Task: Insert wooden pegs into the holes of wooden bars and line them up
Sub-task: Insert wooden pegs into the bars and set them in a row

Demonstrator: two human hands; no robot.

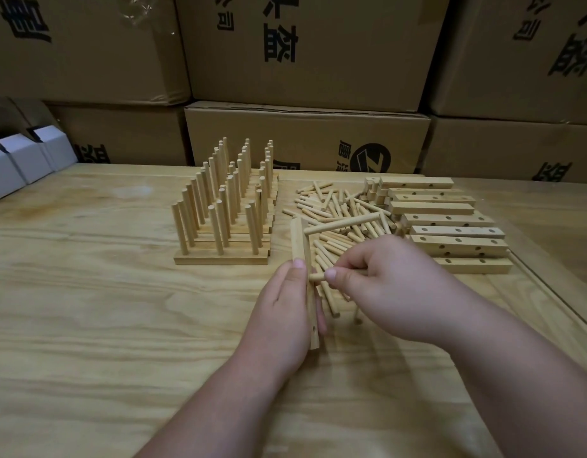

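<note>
Table [87,292]: L hand [285,312] holds bar [300,246] lengthwise away, approx; peg [343,224] sideways

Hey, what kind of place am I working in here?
Likely a small workshop or stockroom: stacked cardboard cartons behind a plywood table, with loose wooden pegs and drilled bars piled for assembly.
</note>
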